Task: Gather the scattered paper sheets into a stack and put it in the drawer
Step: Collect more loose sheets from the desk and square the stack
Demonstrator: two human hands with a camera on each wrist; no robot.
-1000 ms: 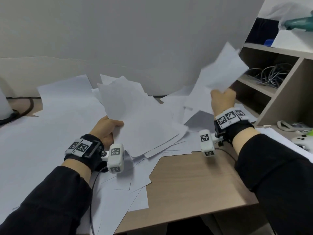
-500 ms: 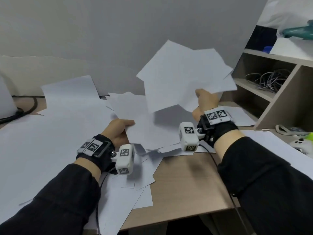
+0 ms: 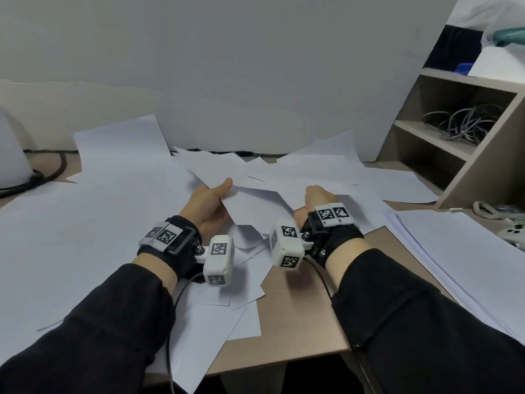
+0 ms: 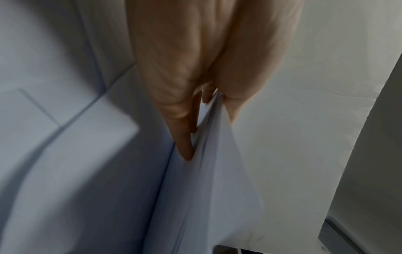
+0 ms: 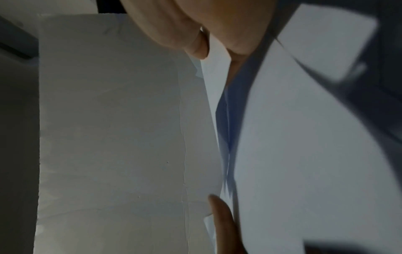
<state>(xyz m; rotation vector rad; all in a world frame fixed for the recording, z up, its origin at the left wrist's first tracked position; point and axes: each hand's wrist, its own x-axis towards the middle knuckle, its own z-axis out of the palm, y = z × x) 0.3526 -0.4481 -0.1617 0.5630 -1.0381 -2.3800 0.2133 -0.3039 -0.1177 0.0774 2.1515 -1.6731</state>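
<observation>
White paper sheets lie scattered over the wooden desk (image 3: 298, 322). My left hand (image 3: 216, 199) grips a loose bundle of sheets (image 3: 255, 200) at desk centre, thumb on top. In the left wrist view the fingers (image 4: 185, 137) lie under the bundle (image 4: 208, 180) and the thumb presses it from the other side. My right hand (image 3: 319, 196) holds the same bundle at its right edge, fingers hidden under the paper. The right wrist view shows that hand (image 5: 217, 39) pinching several sheets (image 5: 293, 137). No drawer is in view.
More sheets cover the desk's left side (image 3: 85, 223), and a neater pile (image 3: 460, 257) lies at the right. A shelf unit (image 3: 468, 155) holding cables stands at the back right, with a game controller (image 3: 511, 233) beside it. A black cable (image 3: 42, 174) runs at far left.
My right hand swung its raised sheets left and down onto the bundle in my left hand. Both hands now sit low and close together at desk centre.
</observation>
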